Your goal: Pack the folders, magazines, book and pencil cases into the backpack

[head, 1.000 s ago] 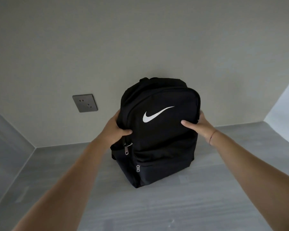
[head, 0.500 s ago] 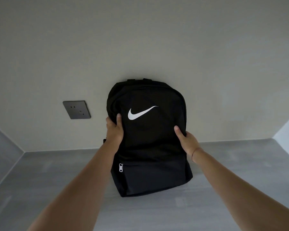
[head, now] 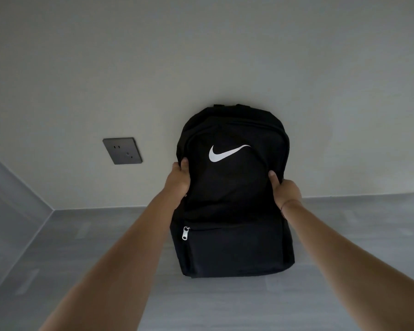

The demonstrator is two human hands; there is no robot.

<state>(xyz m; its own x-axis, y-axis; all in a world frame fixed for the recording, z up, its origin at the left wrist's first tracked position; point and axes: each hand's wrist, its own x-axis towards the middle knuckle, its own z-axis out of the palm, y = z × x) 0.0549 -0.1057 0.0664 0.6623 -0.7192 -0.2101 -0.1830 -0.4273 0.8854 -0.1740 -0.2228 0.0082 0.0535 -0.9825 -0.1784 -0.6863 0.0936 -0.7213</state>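
Your two hands hold the black backpack (head: 234, 199) from both sides. It stands upright on the grey surface (head: 344, 271), at the back edge, and its top part leans on or is very close to the pale wall (head: 201, 56) behind it; I cannot tell if it really touches.

Your left hand (head: 178, 181) grasps the left side of the backpack, about at half height. The thumb (head: 185, 162) lies on the front panel, and the other fingers go around the side, where you cannot see them. Your right hand (head: 285, 191) grasps the right side at nearly the same height. Its thumb (head: 273, 177) presses on the front panel, and the rest of the fingers are hidden behind the edge of the bag. A thin band (head: 287, 204) is around the right wrist.

The front of the backpack faces you. A white swoosh logo (head: 225, 154) is on the upper part. The lower front pocket looks closed, with its silver zipper pull (head: 185, 233) hanging at the left end. The main zipper line on top also looks closed, but it is dark there.

On the wall, left of the backpack and apart from it, there is a dark grey socket plate (head: 122, 151).
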